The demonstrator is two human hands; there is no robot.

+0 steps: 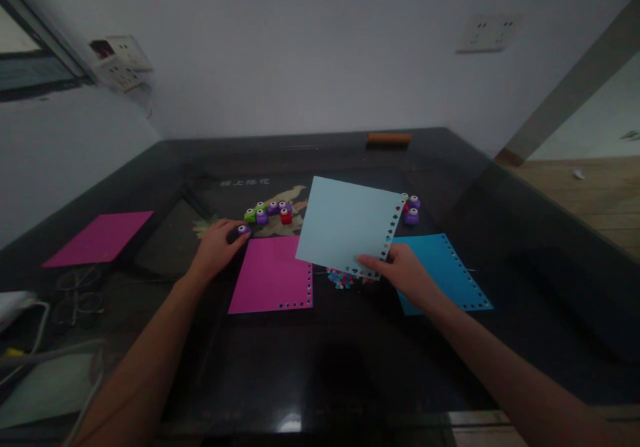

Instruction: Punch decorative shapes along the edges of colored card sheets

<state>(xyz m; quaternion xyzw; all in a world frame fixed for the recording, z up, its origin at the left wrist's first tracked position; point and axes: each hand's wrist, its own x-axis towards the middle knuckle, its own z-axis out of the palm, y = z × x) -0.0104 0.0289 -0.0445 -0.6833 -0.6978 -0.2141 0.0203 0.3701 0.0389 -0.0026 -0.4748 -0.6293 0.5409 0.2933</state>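
My right hand (403, 270) pinches the lower right corner of a light blue sheet of paper (350, 224), which is lifted and tilted. Small shaped holes run along its right and lower edges. At the left, my left hand (220, 240) has its fingers around a small purple craft punch (243, 230). Just beyond it stand several more punches (273, 208) in green, purple and red. A magenta sheet (273, 274) and a blue sheet (440, 270), both with punched edges, lie on the table. Tiny paper cut-outs (341, 278) are heaped between them, partly under the raised sheet.
More punches (412, 215) stand behind the raised sheet on the right. Another magenta sheet (100, 239) lies far left, near a pair of glasses (80, 297) and white cables (40, 340). A brown roll (389, 139) rests at the dark glossy table's (240, 367) back edge.
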